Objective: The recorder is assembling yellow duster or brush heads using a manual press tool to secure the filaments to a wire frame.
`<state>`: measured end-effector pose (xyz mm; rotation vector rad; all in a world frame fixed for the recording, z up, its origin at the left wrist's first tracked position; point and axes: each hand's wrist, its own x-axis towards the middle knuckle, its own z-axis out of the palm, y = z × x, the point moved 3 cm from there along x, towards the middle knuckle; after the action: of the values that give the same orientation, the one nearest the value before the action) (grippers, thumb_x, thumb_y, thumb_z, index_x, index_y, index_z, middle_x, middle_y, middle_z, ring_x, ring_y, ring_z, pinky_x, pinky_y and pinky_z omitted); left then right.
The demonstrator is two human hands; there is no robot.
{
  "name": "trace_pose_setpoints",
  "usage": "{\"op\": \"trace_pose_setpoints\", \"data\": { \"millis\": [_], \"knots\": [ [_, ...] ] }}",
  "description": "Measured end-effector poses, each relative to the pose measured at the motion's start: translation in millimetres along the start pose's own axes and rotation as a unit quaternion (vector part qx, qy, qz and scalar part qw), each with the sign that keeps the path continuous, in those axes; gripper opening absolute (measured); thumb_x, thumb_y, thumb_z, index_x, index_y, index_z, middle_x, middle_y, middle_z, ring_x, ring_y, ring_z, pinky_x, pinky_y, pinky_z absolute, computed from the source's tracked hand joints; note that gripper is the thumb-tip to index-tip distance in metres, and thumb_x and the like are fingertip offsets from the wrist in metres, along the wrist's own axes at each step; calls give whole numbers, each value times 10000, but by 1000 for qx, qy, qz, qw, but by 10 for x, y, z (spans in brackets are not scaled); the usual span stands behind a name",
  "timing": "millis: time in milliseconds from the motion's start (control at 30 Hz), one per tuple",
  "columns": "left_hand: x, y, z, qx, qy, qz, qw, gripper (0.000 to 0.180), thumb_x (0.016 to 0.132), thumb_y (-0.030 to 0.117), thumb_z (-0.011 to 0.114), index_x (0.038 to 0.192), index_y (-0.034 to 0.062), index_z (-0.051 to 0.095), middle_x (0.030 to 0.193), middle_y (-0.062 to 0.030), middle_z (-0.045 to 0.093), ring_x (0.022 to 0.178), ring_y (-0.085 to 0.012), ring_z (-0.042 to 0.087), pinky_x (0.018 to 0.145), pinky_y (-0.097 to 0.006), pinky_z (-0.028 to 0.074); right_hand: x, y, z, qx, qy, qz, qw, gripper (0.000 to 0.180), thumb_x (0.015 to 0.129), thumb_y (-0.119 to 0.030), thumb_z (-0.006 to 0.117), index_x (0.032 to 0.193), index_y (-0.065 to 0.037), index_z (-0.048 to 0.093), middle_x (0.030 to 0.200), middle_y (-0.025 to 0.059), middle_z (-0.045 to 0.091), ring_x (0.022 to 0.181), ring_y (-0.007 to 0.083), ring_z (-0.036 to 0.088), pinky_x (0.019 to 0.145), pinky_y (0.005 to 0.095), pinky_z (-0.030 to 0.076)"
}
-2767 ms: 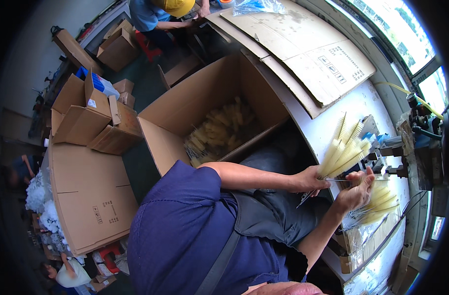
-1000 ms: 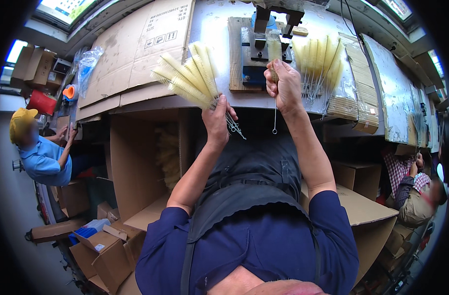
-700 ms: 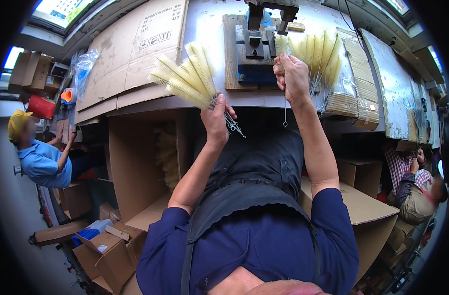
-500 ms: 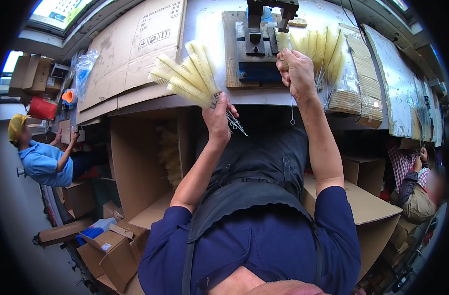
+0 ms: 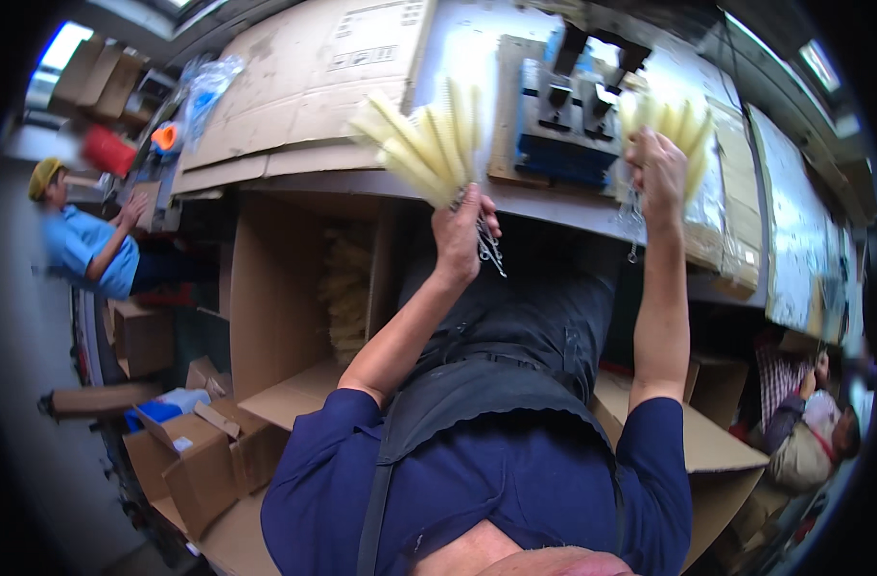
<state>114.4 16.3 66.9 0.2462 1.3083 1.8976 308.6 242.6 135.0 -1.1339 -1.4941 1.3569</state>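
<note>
My left hand [image 5: 461, 233] is closed round the wire stems of a fanned bunch of bottle brushes [image 5: 429, 139]. Their pale yellow bristles point away from me, and the twisted wire ends with small loops stick out below my fingers. To the right of a dark bench press [image 5: 568, 120], my right hand [image 5: 661, 178] pinches a bottle brush, its wire loop [image 5: 632, 256] hanging over the bench edge. My fingers hide most of this brush. Just behind and beside that hand lies a pile of similar brushes [image 5: 696, 125] on the bench, slightly blurred.
Flattened cardboard [image 5: 295, 86] covers the bench's left part. Below it, an open carton [image 5: 285, 288] holds more yellow brushes [image 5: 347, 298]. Further cartons [image 5: 208, 461] stand at lower left. One co-worker [image 5: 88, 235] is at far left, another [image 5: 813, 432] at far right.
The whole view has shifted, so bench and press appear further right. My right hand, still gripping a brush, is a little nearer the bench's front edge. My left hand keeps its bunch.
</note>
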Motion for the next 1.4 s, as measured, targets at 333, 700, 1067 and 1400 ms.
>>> {"op": "trace_pose_setpoints", "data": {
  "millis": [333, 700, 1067, 1400],
  "knots": [
    [-208, 21, 187, -113, -79, 32, 990, 117, 917, 106, 662, 969, 9, 623, 763, -55, 617, 557, -137, 603, 489, -266, 500, -368, -90, -36, -133, 75, -124, 981, 360, 1023, -265, 566, 1232, 28, 589, 1054, 118, 694, 902, 189, 669, 734, 280, 559],
    [-473, -179, 274, -38, -155, 21, 987, 126, 923, 101, 678, 967, -5, 626, 743, -52, 624, 573, -131, 609, 499, -265, 497, -772, -77, 1043, 83, -50, -90, 991, 362, 1041, -336, 531, 1164, 1, 583, 926, 56, 637, 702, 95, 596, 616, 236, 520],
    [-88, 73, 9, -39, 22, 62, 997, 185, 973, 144, 609, 846, 11, 628, 682, -58, 632, 569, -133, 647, 525, -277, 555, -700, -68, 881, 234, -127, 136, 954, 348, 1048, -322, 505, 996, 8, 603, 647, 8, 505, 438, 40, 361, 367, 194, 282],
    [11, 101, 145, -27, -7, 80, 996, 108, 982, 114, 593, 939, 18, 614, 719, -44, 602, 570, -135, 605, 521, -283, 536, -365, 4, 843, 305, -113, 173, 930, 334, 1055, -311, 477, 963, -3, 569, 664, 8, 513, 445, 48, 395, 377, 199, 328]
  ]
}}
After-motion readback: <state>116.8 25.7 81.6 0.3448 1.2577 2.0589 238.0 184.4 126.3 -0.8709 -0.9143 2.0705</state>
